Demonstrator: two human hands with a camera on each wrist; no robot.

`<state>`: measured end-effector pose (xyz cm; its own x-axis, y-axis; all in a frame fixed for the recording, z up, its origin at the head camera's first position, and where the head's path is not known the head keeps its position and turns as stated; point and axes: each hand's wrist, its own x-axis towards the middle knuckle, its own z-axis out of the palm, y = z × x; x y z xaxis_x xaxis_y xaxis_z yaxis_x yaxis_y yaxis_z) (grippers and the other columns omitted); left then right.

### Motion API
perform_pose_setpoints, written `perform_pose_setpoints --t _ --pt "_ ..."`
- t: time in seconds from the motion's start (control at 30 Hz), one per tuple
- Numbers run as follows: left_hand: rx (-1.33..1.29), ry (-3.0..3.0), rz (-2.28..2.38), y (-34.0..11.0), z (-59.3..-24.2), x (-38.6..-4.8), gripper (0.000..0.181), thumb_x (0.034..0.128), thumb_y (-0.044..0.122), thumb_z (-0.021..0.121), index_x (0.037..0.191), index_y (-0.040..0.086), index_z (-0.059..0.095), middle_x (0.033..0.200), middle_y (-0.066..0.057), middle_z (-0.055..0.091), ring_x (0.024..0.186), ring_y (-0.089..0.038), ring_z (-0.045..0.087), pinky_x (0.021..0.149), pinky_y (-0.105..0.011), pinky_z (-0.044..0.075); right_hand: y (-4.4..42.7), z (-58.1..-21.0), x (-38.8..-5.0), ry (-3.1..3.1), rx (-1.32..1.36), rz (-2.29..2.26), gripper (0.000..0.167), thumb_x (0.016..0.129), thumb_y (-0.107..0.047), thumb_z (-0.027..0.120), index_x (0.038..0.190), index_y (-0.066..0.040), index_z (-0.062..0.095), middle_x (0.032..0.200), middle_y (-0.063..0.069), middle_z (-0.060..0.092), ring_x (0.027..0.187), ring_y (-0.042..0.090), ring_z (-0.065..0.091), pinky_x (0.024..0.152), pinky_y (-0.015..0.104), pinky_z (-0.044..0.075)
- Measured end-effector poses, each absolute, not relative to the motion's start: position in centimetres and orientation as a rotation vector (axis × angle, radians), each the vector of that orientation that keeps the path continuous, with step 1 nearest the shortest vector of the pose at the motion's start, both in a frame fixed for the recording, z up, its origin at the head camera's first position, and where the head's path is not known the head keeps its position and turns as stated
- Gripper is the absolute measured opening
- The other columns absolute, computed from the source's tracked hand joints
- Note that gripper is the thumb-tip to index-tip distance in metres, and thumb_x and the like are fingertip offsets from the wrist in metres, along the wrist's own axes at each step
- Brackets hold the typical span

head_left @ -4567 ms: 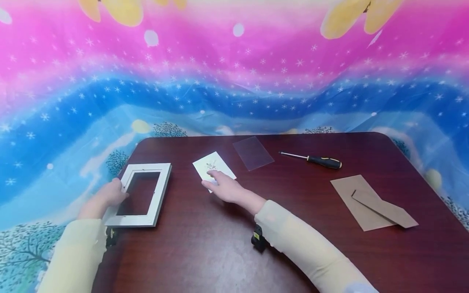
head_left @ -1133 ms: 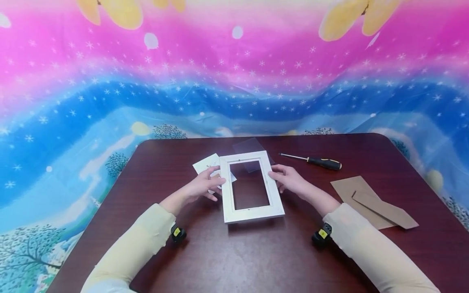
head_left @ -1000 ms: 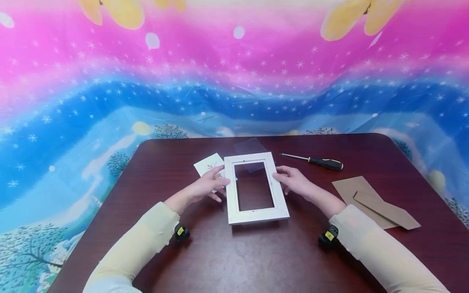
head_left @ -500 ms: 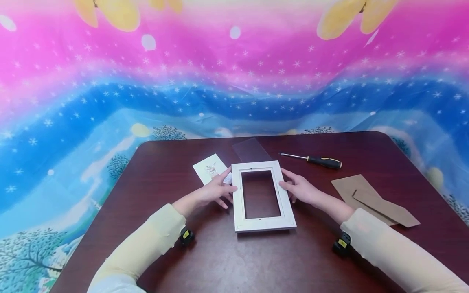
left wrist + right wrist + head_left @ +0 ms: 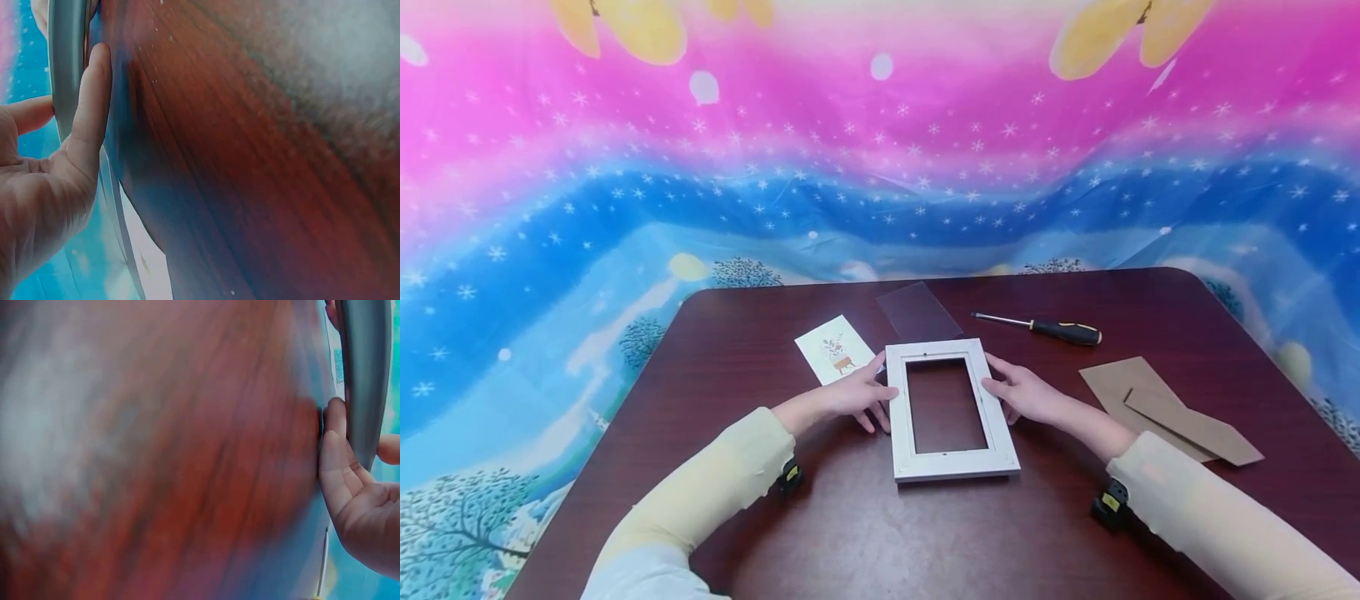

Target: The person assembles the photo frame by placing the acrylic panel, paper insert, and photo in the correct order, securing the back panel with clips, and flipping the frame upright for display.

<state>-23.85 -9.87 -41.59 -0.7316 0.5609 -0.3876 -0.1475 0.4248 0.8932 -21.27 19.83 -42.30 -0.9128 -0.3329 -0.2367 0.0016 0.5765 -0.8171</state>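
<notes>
A white picture frame (image 5: 951, 467) with an open middle is held just above the dark table, between both hands. My left hand (image 5: 856, 393) grips its left side, thumb on top and fingers beneath, as the left wrist view shows with the frame's edge (image 5: 65, 69) between thumb and fingers. On the right side my right hand (image 5: 1028, 395) pinches it the same way; in the right wrist view the fingers (image 5: 337, 450) lie under the frame's edge (image 5: 367, 375). A white card (image 5: 827, 346) printed with a potted plant lies behind my left hand.
A clear sheet (image 5: 919, 308) lies at the back, partly behind the frame. To its right is a screwdriver (image 5: 1063, 332) with a black and yellow handle. A brown backing board (image 5: 1120, 371) with a stand leg (image 5: 1195, 429) lies at the right. The wooden table (image 5: 880, 542) extends in front.
Earlier, my left hand held the frame at the table's left while my right hand was over the card. Both hands now hold the frame, and have drawn it nearer and slightly right.
</notes>
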Motion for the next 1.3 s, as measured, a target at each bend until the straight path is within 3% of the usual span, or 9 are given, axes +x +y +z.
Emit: perform_pose_setpoints --t 0.2,0.53,0.97,1.3 --pt "0.403 2.036 1.256 -9.5 -41.7 -24.1 0.081 0.1022 0.013 0.049 0.152 0.007 -0.015 0.075 -0.018 0.068 0.066 -0.026 0.069 0.053 -0.031 0.052 19.7 -41.8 -21.5 2.428 -0.286 -1.168 0.064 0.104 -0.018 0.046 0.151 0.007 0.011 0.085 0.014 0.06 0.058 0.024 0.062 0.058 0.038 0.054" --pt "0.473 2.02 1.222 -9.1 -42.0 -24.4 0.08 0.1028 0.01 0.046 0.149 0.0 -0.018 0.071 -0.019 0.067 0.059 -0.02 0.066 0.054 -0.028 0.049 19.8 -41.2 -21.9 2.459 -0.382 -0.961 0.062 0.105 -0.019 0.043 0.148 0.012 0.011 0.062 0.008 0.058 0.051 0.021 0.061 0.056 0.035 0.051" --pt "0.522 2.021 1.206 -9.2 -42.4 -24.6 0.078 0.1024 0.009 0.046 0.148 -0.001 -0.017 0.064 -0.01 0.064 0.054 -0.016 0.062 0.053 -0.026 0.048 19.8 -40.6 -22.4 2.376 -0.394 -0.873 0.067 0.106 -0.021 0.042 0.147 0.014 0.004 0.065 0.01 0.059 0.057 0.023 0.063 0.061 0.035 0.052" --pt "0.52 2.081 1.136 -8.9 -42.1 -24.5 0.077 0.1019 0.007 0.045 0.146 -0.006 -0.016 0.062 -0.01 0.062 0.049 -0.016 0.058 0.051 -0.027 0.049 19.6 -39.7 -22.4 2.337 -0.451 -0.796 0.068 0.106 -0.017 0.04 0.144 0.019 -0.004 0.069 0.01 0.06 0.059 0.023 0.064 0.061 0.035 0.052"
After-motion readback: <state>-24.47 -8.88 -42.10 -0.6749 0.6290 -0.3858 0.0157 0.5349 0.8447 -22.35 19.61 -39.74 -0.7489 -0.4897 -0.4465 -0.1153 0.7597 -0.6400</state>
